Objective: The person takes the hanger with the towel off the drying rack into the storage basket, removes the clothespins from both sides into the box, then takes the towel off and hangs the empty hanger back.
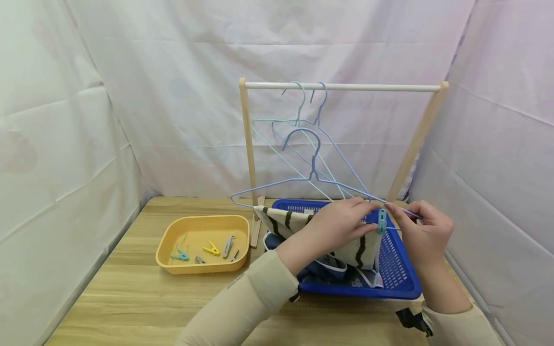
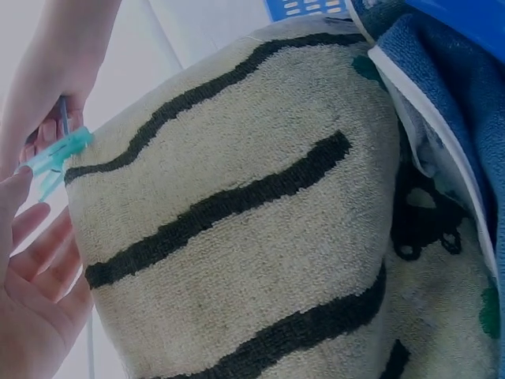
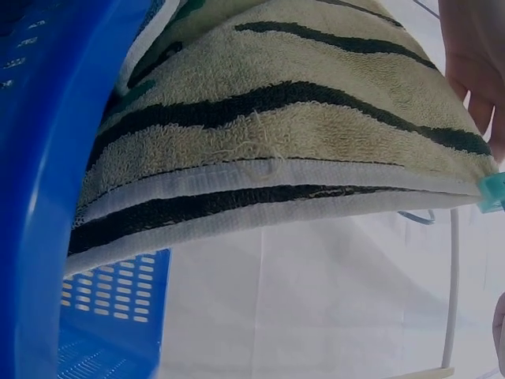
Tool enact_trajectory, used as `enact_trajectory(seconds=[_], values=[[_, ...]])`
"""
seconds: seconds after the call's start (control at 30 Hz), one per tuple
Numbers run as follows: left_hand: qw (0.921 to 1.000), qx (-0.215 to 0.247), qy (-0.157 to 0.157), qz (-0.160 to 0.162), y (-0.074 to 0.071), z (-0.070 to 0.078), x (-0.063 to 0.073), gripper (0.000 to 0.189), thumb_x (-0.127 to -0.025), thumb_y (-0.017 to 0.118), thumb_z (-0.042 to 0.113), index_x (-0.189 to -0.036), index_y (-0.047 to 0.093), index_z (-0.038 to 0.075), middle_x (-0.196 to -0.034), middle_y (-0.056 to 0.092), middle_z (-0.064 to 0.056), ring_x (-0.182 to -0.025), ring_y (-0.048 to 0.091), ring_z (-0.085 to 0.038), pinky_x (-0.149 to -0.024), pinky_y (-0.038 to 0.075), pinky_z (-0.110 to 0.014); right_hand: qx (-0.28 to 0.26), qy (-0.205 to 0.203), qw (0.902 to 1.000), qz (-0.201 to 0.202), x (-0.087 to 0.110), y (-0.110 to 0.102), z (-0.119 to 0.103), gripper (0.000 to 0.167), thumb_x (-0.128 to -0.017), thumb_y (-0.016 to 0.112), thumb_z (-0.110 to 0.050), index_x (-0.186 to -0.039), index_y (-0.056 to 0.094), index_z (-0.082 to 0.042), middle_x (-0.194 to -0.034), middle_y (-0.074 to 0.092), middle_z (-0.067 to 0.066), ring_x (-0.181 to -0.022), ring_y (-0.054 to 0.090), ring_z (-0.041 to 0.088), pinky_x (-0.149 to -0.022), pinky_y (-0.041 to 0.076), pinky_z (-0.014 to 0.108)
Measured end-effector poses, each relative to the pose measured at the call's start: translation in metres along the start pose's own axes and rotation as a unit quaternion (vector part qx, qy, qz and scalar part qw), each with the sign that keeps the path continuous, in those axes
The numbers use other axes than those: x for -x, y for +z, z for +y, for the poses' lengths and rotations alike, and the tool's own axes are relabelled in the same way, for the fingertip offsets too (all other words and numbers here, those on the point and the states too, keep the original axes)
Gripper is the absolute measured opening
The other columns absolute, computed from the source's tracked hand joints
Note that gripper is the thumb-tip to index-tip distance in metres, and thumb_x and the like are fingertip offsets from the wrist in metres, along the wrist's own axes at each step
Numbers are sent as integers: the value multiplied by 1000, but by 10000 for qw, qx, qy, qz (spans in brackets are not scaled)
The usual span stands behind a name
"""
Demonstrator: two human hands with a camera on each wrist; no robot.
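Note:
A blue wire hanger (image 1: 277, 183) is held up over the basket. A cream towel with dark wavy stripes (image 2: 237, 189) hangs from its lower bar. Near the bar's right end, a teal clothespin (image 1: 382, 221) clips the towel's corner. My right hand (image 1: 428, 230) grips the right end of the hanger, thumb beside the clothespin. With fingers and thumb around the towel's upper edge, my left hand (image 1: 339, 221) holds it just left of the clothespin. In the right wrist view, the towel's white-bordered edge (image 3: 260, 178) runs up to the clothespin (image 3: 494, 192).
Below the towel, a blue basket (image 1: 400, 292) holds a dark blue cloth (image 1: 331, 269). Left of it sits a yellow tray (image 1: 203, 220) with several clothespins (image 1: 212, 249). Behind, a wooden rack with a white rail (image 1: 368, 87) carries a mint hanger (image 1: 277, 153) and another blue hanger (image 1: 342, 153).

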State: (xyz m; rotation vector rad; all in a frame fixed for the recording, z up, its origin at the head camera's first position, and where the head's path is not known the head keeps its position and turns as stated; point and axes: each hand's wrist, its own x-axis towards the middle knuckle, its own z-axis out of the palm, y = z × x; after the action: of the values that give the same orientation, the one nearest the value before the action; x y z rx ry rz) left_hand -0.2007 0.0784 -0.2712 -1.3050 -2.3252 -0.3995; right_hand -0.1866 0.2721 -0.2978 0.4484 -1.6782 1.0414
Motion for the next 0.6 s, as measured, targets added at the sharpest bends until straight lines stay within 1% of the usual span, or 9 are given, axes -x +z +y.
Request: enact_trajectory(seconds=[0.07, 0.17, 0.37, 0.47, 0.6], values=[[10000, -14, -8, -52, -1, 1, -3, 48, -99, 57, 38, -138, 53, 11, -121, 64, 0, -99, 63, -7, -86, 47, -14, -1, 11, 10000, 0, 0, 0, 1, 42, -75, 86, -25, -59, 60, 4, -54, 46, -2, -51, 32, 1, -51, 26, 15], [9999, -82, 35, -122, -1, 2, -7, 48, -99, 56, 38, -138, 54, 10, -125, 63, 0, -106, 62, -7, -90, 45, -14, -55, 3, 10000, 8, 0, 1, 1, 43, -75, 86, -26, -59, 60, 4, -54, 47, -2, -52, 33, 1, -51, 27, 15], [9996, -194, 158, -159, -1, 2, -10, 45, -100, 53, 40, -135, 57, 12, -127, 62, 2, -114, 58, -6, -95, 42, -14, -204, -12, 9998, 24, 2, 3, 4, 44, -75, 86, -25, -58, 59, 5, -54, 47, -2, -52, 34, 1, -52, 28, 14], [9996, -178, 163, -130, -2, 1, -9, 44, -99, 55, 40, -134, 57, 12, -125, 63, 3, -111, 59, -6, -93, 43, -14, -158, 21, 9999, 18, 2, 4, 5, 42, -75, 87, -23, -58, 59, 4, -54, 47, -3, -52, 32, 0, -51, 26, 15], [9995, -235, 224, -68, -3, 1, -7, 43, -98, 58, 39, -132, 58, 13, -117, 65, 3, -98, 61, -5, -85, 46, -13, -117, 71, 9999, 32, 3, 4, 8, 41, -74, 87, -20, -58, 59, 4, -54, 46, -3, -51, 31, 0, -51, 25, 15]])
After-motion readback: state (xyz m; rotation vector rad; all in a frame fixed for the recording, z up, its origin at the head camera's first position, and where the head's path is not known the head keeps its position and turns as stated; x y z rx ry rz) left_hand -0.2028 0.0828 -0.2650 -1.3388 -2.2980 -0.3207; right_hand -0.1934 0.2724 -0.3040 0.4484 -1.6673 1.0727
